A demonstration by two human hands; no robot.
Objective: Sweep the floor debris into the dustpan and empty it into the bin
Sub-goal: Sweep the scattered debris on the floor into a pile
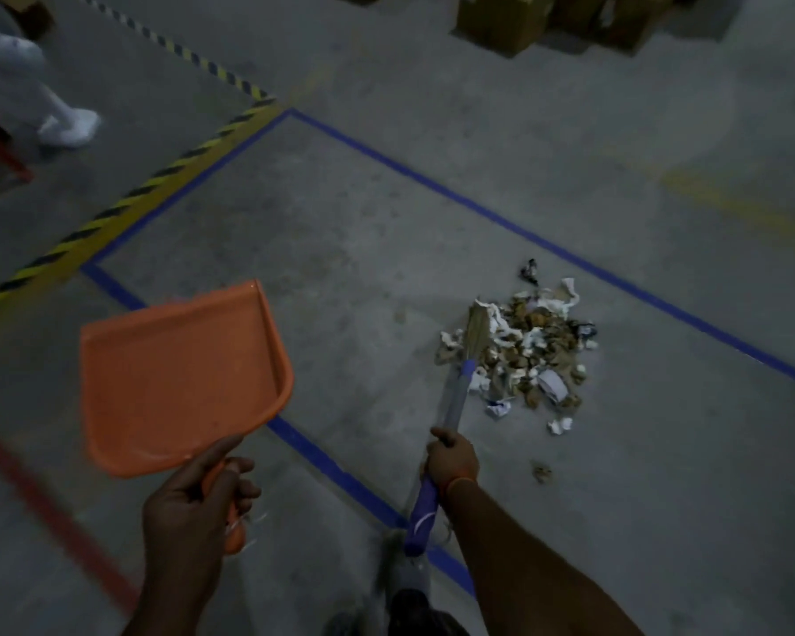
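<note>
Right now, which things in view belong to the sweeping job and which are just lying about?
Job:
orange dustpan, held by left hand
broom, held by right hand
debris pile

Lying about:
cardboard boxes
striped floor tape
blue floor line
another person's white shoe

No bin in view.

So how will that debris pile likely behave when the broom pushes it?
The debris pile is probably light: crumpled paper and dry brown scraps. It will likely scatter rather than slide together, since stray bits already lie apart. The broom bristles touch its left edge.
</note>
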